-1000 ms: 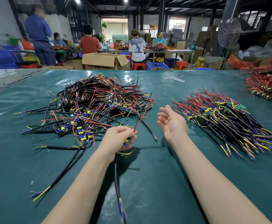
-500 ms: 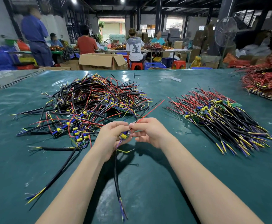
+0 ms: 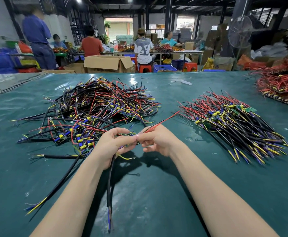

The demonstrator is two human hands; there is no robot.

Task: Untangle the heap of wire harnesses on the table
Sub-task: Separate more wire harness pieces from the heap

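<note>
A tangled heap of wire harnesses (image 3: 95, 110), black, red, yellow and blue, lies on the green table (image 3: 148, 194) at left centre. Between my hands is one wire harness (image 3: 110, 183); its black cable hangs down toward me. My left hand (image 3: 113, 145) grips it at the small board end. My right hand (image 3: 157, 139) pinches its red wires (image 3: 162, 123), which stick out up and to the right. A sorted, aligned pile of harnesses (image 3: 234, 127) lies to the right.
A heap of red-wired boards (image 3: 283, 86) sits at the far right edge. A loose black cable (image 3: 57, 185) trails near my left forearm. Beyond the table are cardboard boxes (image 3: 109, 63), seated workers and a standing fan (image 3: 240, 34).
My right hand came in from open and empty to meet my left hand and pinch the harness's red wires. The harness has been lifted slightly clear of the heap.
</note>
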